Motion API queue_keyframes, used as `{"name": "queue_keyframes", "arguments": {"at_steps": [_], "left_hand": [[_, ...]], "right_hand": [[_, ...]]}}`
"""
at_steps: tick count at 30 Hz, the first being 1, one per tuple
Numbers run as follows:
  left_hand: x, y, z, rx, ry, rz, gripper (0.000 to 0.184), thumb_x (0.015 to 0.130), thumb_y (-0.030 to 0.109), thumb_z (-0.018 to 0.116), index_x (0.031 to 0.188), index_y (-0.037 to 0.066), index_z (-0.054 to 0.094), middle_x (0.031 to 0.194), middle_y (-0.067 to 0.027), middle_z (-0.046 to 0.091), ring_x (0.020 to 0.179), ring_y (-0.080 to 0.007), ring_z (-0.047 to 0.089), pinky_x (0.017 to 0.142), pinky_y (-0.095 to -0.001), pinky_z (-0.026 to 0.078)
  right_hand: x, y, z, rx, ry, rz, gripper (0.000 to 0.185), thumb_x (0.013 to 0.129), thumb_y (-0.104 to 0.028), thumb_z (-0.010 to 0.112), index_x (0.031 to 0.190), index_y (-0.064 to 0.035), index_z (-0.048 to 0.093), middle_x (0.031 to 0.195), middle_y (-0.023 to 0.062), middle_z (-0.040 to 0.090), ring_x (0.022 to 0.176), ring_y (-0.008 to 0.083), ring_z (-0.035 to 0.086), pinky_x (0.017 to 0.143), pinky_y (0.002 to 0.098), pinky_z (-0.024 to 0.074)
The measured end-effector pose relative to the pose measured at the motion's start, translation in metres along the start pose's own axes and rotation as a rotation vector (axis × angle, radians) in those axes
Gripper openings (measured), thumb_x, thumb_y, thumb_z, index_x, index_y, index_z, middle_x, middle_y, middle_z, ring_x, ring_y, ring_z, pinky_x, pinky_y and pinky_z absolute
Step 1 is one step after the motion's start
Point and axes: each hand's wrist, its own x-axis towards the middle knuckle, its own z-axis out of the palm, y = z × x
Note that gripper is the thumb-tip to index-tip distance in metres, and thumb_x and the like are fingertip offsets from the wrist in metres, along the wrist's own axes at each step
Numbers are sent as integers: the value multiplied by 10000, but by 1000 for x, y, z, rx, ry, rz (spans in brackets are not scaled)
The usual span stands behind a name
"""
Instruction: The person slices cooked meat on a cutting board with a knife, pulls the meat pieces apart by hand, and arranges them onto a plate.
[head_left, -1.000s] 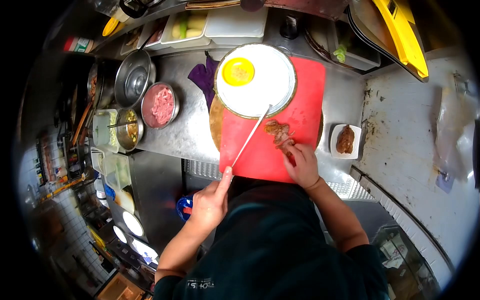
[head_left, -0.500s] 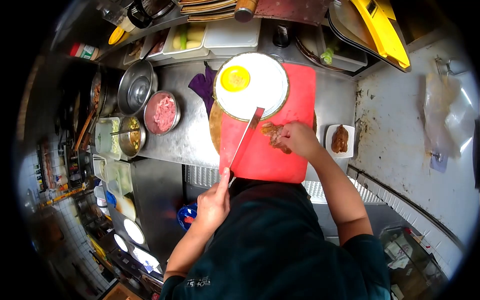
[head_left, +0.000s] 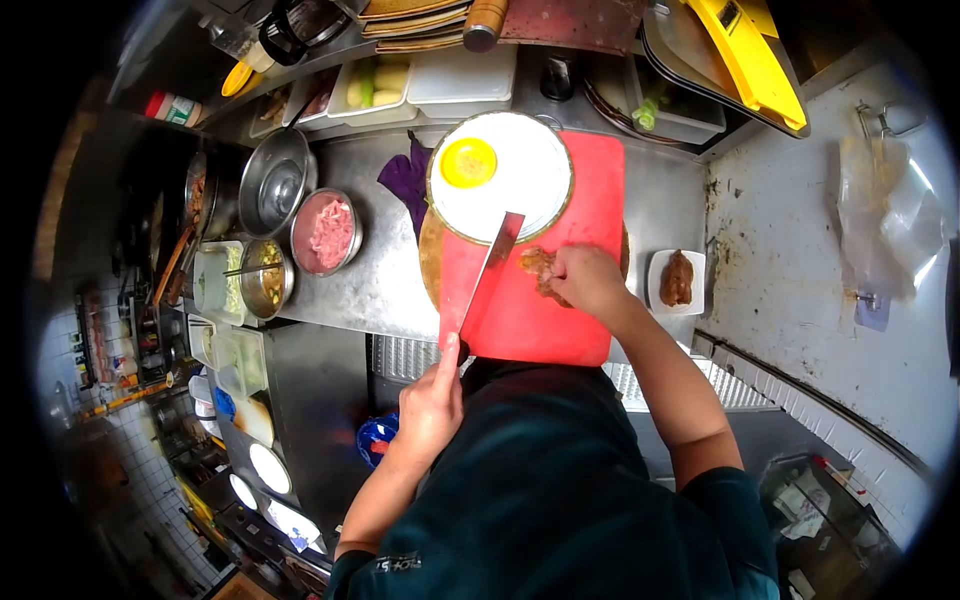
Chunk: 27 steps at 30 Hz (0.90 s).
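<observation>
My left hand [head_left: 432, 402] is closed around the handle of a long knife [head_left: 484, 280]. Its blade points away from me across the red cutting board [head_left: 560, 335], and the tip reaches over the near rim of a large white round plate [head_left: 525, 165]. To the right of the blade, my right hand [head_left: 588, 280] pinches a piece of brown cooked meat [head_left: 537, 263] on the board. Part of that meat is hidden under my fingers. A small yellow dish [head_left: 468, 163] sits on the plate's left side.
On the right, a small white square dish [head_left: 657, 303] holds another piece of brown meat [head_left: 676, 276]. Metal bowls stand at left, one with raw pink meat [head_left: 331, 232]. A purple cloth [head_left: 404, 180] lies beside the plate. Above hangs a shelf with stacked trays [head_left: 415, 22].
My right hand has shifted slightly left over the meat, and its fingers are curled more tightly. The knife and my left hand stay almost in place. The view has moved slightly.
</observation>
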Motion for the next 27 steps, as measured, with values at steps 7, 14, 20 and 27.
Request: {"name": "queue_keyframes", "arguments": {"at_steps": [7, 14, 20, 27], "left_hand": [[-3, 1, -1, 2, 11, -24, 737, 926, -53, 678, 1625, 53, 474, 862, -228, 712, 693, -427, 720, 629, -523, 594], [-3, -1, 0, 10, 24, -39, 750, 934, -47, 682, 1641, 60, 457, 876, -233, 719, 702, -429, 723, 643, -520, 595], [2, -1, 3, -5, 17, -44, 770, 929, -53, 699, 1648, 68, 453, 845, -229, 709, 706, -424, 724, 651, -510, 592], [5, 3, -1, -3, 11, -63, 767, 932, -63, 693, 1649, 65, 451, 811, -227, 693, 695, -420, 719, 647, -506, 586]], "right_hand": [[-7, 21, -11, 479, -81, 48, 176, 928, -97, 808, 951, -21, 651, 873, 89, 728, 797, 192, 713, 735, 342, 571], [-51, -47, -88, 919, 113, -161, 116, 950, -30, 789, 954, -43, 673, 901, 86, 740, 824, 175, 707, 757, 326, 565], [-125, -134, -148, 1573, -291, -1137, 255, 1056, -180, 616, 1060, 26, 767, 982, 171, 789, 806, 356, 738, 758, 444, 616], [-123, -184, -142, 1623, 387, -1469, 202, 1039, -181, 724, 1053, 17, 765, 1147, 190, 741, 968, 339, 736, 793, 399, 616]]}}
